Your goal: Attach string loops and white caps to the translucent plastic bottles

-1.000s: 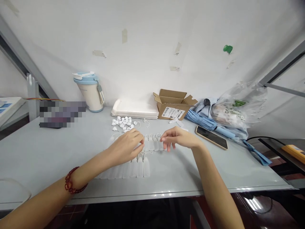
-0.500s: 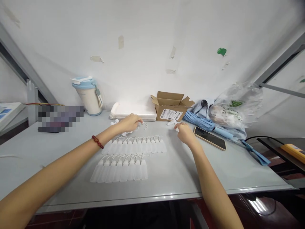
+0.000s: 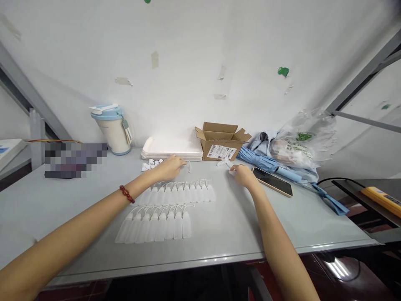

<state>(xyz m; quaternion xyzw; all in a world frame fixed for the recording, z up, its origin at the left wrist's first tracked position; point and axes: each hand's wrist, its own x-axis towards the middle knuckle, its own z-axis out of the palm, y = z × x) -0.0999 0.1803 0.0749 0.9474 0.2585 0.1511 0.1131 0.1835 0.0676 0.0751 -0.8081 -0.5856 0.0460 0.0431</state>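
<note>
Lying closest, two rows of frosted plastic bottles (image 3: 156, 225) sit mid-table (image 3: 62, 209). Beyond them, the left hand (image 3: 169, 168) curls at eleven o'clock beside white caps (image 3: 150, 165); the right hand (image 3: 244, 175) curls at one o'clock near a phone (image 3: 272, 182). Whether either grips anything is unclear. A cardboard box (image 3: 221, 144) stands farthest.

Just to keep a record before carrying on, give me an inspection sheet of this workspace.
Surface: grey table, no damage visible.
Job's things: two rows of small plastic bottles with white loops; white caps heaped behind them.
Clutter: cardboard box, phone, umbrella, plastic bag, tumbler.
Hands: left hand beside the caps; right hand at a small white piece.
Cables: black cable past the table's right end.
Surroundings: white wall with tape scraps.
</note>
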